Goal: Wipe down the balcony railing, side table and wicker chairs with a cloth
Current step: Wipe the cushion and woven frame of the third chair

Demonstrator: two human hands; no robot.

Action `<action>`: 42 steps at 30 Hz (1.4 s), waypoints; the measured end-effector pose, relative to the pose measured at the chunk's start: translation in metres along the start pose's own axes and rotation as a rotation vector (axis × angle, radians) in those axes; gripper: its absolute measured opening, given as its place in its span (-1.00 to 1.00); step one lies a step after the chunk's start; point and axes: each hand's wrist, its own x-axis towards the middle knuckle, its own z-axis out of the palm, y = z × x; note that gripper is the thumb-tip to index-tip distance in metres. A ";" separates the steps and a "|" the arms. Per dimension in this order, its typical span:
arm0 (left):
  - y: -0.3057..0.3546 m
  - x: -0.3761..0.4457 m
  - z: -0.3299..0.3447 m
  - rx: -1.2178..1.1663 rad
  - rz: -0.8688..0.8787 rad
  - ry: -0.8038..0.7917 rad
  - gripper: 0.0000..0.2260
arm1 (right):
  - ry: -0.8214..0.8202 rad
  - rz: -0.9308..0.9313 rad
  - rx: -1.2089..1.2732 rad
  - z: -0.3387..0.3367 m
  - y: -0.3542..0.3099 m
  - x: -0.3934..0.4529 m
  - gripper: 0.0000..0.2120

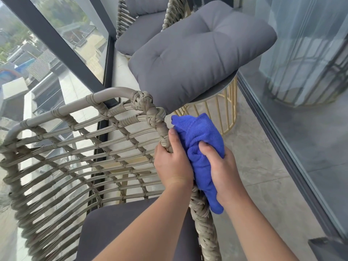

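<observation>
1. The near wicker chair [79, 147] is the largest thing in view and is the one being worked on now. Its grey back cushion [197, 59] lies on the side table, so I judge the chair was stripped for wiping. Whether its woven back and far arm are already clean, the picture does not show.

2. The balcony railing [56, 40], a dark frame with glass, runs along the left, well apart from both hands. Nothing tells whether it was wiped, so I count it as open.

3. The second wicker chair [143, 25] stands at the top, behind the table, with its cushions in place. It looks untouched, so it is probably left to do.

4. The side table [222, 110] has gold wire legs, and its tabletop is mostly covered by the cushion. Wiping it would need the cushion moved first.

5. The blue cloth [199, 147] is bunched against the braided front post of the near chair.

6. The right hand [224, 170] has its fingers curled around the cloth and presses it on the post.

7. The left hand [174, 161] grips the same post just beside the cloth, and seems to steady the chair.
</observation>
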 end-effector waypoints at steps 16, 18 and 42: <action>0.000 -0.001 0.001 0.039 0.003 0.016 -0.44 | 0.173 0.381 -0.093 -0.035 0.102 0.040 -0.68; -0.001 -0.001 0.001 0.040 0.011 0.013 -0.45 | 0.137 0.369 -0.103 -0.031 0.099 0.038 -0.75; 0.004 -0.005 0.000 0.057 0.012 0.015 -0.51 | 0.151 0.105 -0.090 -0.036 0.025 -0.052 -0.84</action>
